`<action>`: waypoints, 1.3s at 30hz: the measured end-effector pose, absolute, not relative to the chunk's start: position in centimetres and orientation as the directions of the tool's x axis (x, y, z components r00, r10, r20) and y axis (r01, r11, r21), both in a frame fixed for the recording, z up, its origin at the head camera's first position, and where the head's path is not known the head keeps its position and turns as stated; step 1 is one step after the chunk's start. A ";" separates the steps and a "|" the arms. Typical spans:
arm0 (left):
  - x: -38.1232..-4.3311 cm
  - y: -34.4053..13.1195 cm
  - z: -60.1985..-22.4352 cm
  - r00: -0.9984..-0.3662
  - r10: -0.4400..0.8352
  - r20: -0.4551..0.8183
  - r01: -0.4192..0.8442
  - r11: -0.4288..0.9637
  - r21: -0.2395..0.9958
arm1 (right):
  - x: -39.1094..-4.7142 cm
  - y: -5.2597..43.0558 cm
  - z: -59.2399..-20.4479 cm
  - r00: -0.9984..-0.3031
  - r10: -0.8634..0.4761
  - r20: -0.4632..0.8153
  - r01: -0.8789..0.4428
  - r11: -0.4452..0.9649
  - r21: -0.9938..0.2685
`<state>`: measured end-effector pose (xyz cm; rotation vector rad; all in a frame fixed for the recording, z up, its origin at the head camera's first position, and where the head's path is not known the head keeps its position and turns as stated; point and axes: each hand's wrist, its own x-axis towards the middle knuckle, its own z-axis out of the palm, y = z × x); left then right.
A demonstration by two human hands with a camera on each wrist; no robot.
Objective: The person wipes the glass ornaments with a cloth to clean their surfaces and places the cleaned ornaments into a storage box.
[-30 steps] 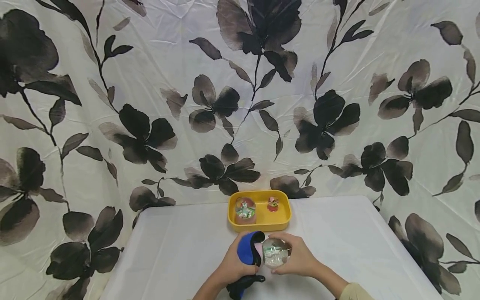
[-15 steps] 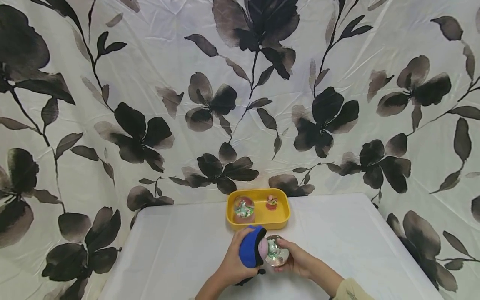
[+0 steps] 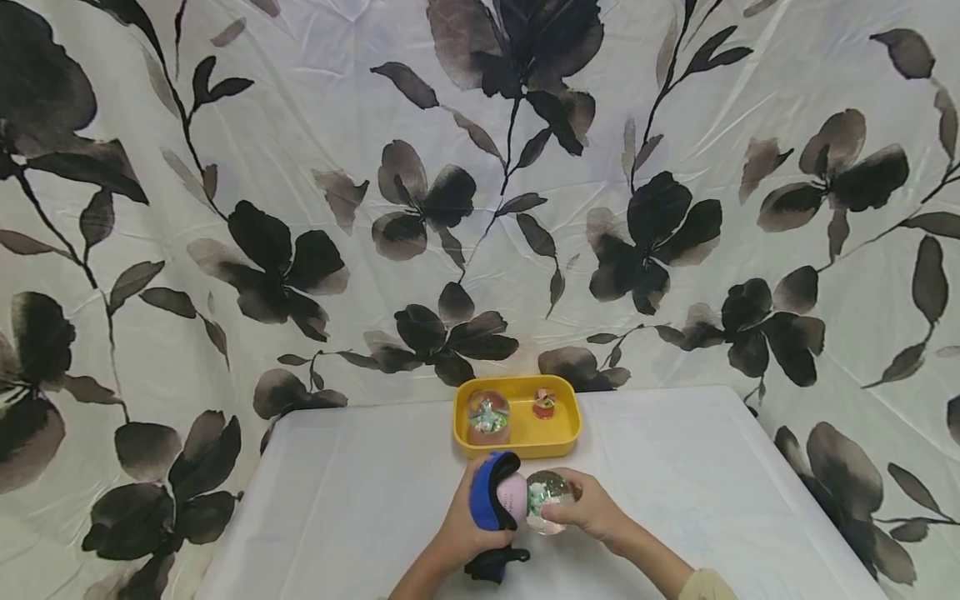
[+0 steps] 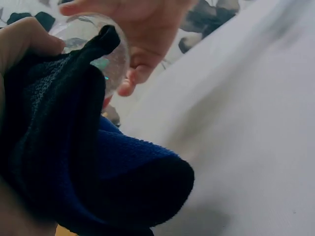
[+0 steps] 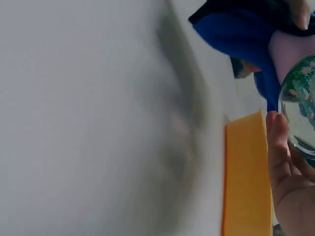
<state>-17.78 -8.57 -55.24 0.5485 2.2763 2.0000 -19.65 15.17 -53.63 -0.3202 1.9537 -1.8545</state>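
A snow globe [image 3: 550,502] with a clear ball and a pink base [image 3: 513,498] is held on its side above the table. My left hand [image 3: 462,521] grips the base through a blue cloth [image 3: 486,500] with black edging, which hangs in folds below the palm in the left wrist view. My right hand [image 3: 592,504] holds the clear ball from the right, thumb on the near side. Green and white shapes show inside the ball. Part of the base is covered by the cloth.
Beyond the hands stands a yellow tray [image 3: 517,451]. In it are another snow globe [image 3: 489,417] at the left and a small red figurine [image 3: 543,403] at the right. A floral curtain [image 3: 525,208] hangs behind the white table [image 3: 360,475].
The right hand has shifted its grip on the ball, and the ball has turned. More of the pink base now shows past the cloth. The tray stays in place.
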 end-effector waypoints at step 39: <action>-17.4 -9.6 -53.2 -0.907 0.417 0.051 0.026 -0.065 0.998 | -18.6 15.1 -53.4 -0.548 -0.539 0.639 -0.836 0.322 -0.445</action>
